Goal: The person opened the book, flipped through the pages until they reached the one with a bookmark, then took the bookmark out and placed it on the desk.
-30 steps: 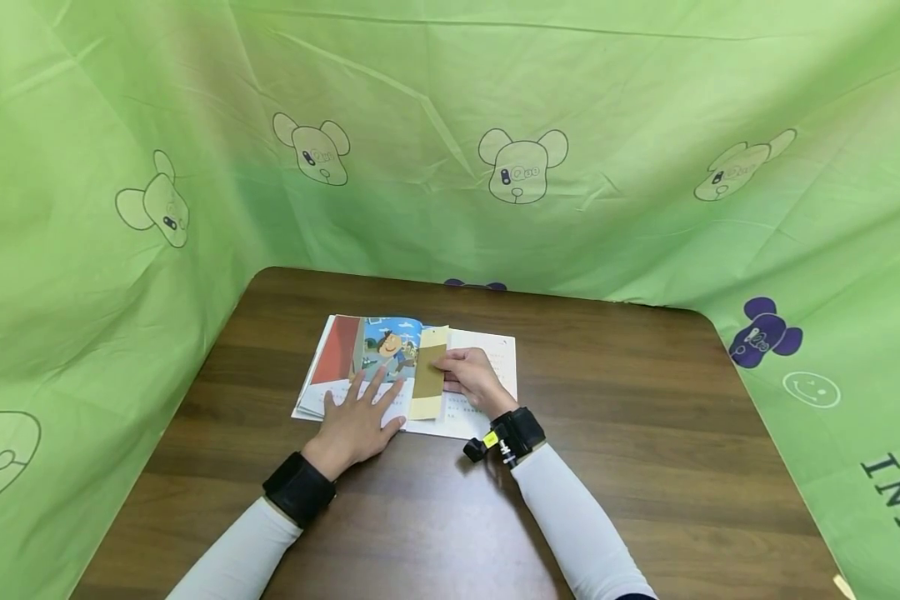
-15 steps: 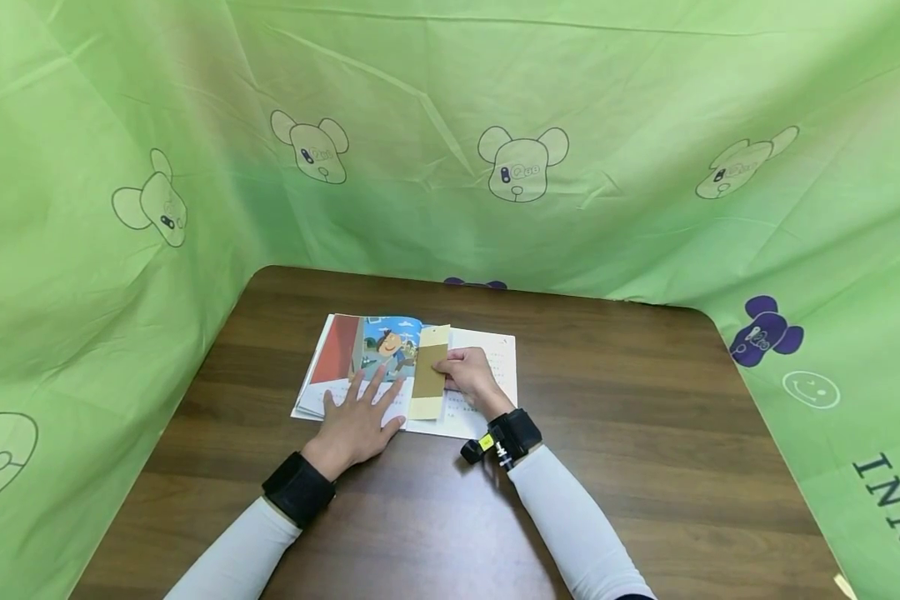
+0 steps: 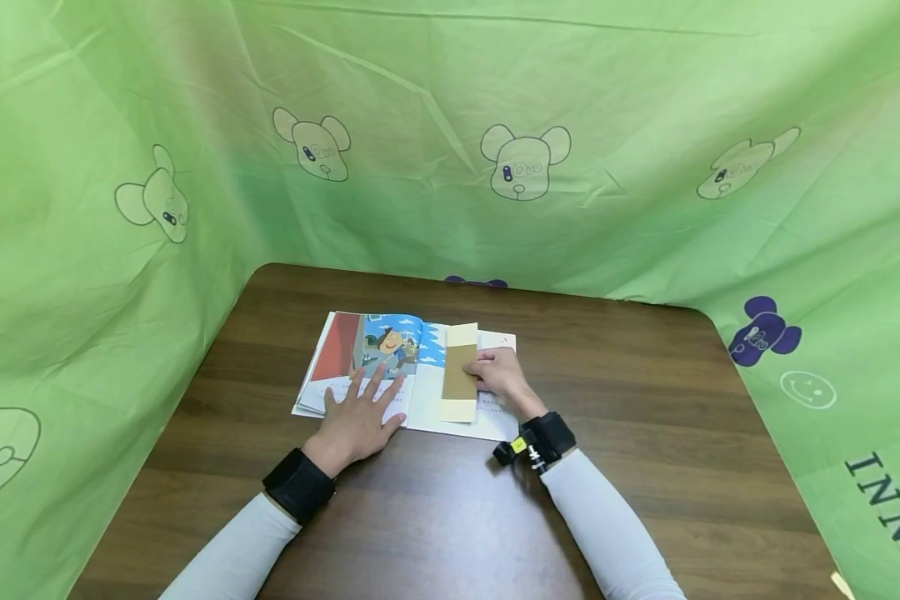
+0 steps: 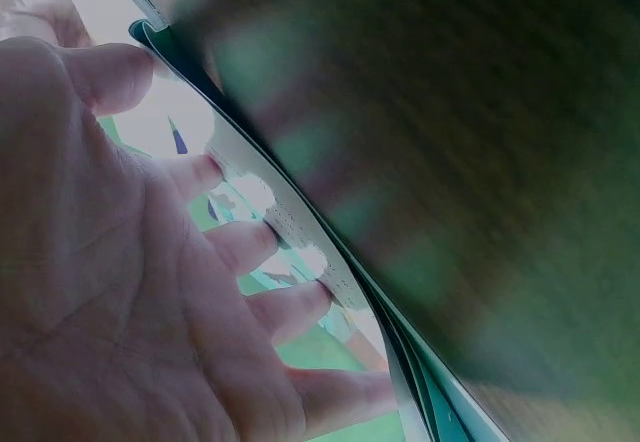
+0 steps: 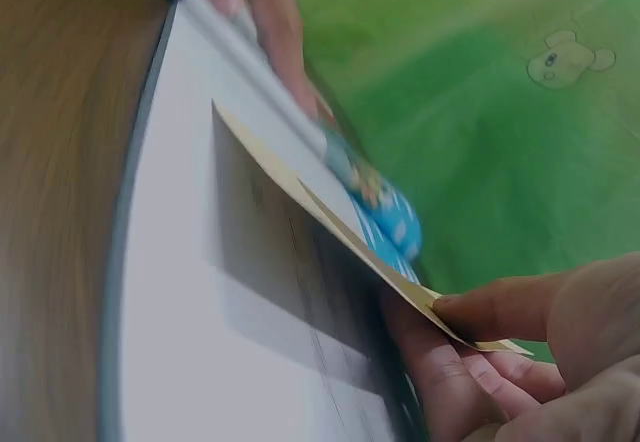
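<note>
An open picture book lies on the table, a cartoon boy on its left page. My left hand rests on that page with straight, spread fingers; in the left wrist view its fingertips touch the page near the book's edge. Over the right page, a cream paper strip with a brown band stands lengthwise, its right edge pinched between thumb and fingers of my right hand. In the right wrist view the strip is tilted up from the white page and casts a shadow on it.
The brown wooden table extends around the book on all sides. Behind it and at both sides hangs a green curtain printed with bear heads. A black strap is on each wrist, over white sleeves.
My right hand has moved the cream strip rightward, away from the book's fold, uncovering blue sky on the right page. The left hand has stayed in place.
</note>
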### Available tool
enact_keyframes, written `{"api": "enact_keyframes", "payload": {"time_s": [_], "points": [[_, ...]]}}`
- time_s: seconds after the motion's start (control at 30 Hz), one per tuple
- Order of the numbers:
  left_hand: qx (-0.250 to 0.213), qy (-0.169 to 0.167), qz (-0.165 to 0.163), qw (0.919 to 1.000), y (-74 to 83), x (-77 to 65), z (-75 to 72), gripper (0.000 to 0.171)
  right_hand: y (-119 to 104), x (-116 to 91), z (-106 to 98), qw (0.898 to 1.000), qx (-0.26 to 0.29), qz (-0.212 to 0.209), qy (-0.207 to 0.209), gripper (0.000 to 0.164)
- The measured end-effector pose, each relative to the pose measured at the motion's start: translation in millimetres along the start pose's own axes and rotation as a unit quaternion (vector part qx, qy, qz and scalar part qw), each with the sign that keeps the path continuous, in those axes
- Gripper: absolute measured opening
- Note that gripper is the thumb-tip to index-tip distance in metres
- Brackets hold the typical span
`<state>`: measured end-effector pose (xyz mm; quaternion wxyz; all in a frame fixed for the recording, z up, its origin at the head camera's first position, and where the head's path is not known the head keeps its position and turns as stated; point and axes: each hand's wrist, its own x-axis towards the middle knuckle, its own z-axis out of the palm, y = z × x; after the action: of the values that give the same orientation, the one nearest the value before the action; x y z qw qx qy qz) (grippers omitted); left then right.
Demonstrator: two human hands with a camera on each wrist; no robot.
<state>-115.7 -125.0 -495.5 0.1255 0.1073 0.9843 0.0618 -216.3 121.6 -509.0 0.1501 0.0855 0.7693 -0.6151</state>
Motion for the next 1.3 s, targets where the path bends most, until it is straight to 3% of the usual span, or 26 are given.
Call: {"api": "enact_keyframes", "payload": {"time_s": [0.13, 0.4, 0.67, 0.97, 1.3], "points": [[0.000, 0.009, 0.005, 0.9999, -1.8, -0.7, 0.7, 0.070, 2, -3, -29, 0.999, -0.027, -0.002, 0.016, 0.015], [-0.005, 0.007, 0.001, 1.0000, -2.6, -0.8, 2.5, 0.071, 11, -10, -91, 0.997, -0.068, -0.012, 0.037, 0.013], [-0.012, 0.017, 0.001, 0.9998, -2.8, -1.8, 3.1, 0.070, 20, -13, -140, 0.984, -0.166, -0.021, 0.067, 0.022], [-0.013, 0.017, 0.002, 0.9998, -1.1, -2.8, 2.0, 0.071, 25, -18, -164, 0.958, -0.264, -0.032, 0.108, 0.018], [-0.011, 0.011, -0.005, 0.9999, -0.1, -2.3, 1.4, 0.071, 27, -19, -166, 0.922, -0.353, -0.069, 0.141, 0.019]]}}
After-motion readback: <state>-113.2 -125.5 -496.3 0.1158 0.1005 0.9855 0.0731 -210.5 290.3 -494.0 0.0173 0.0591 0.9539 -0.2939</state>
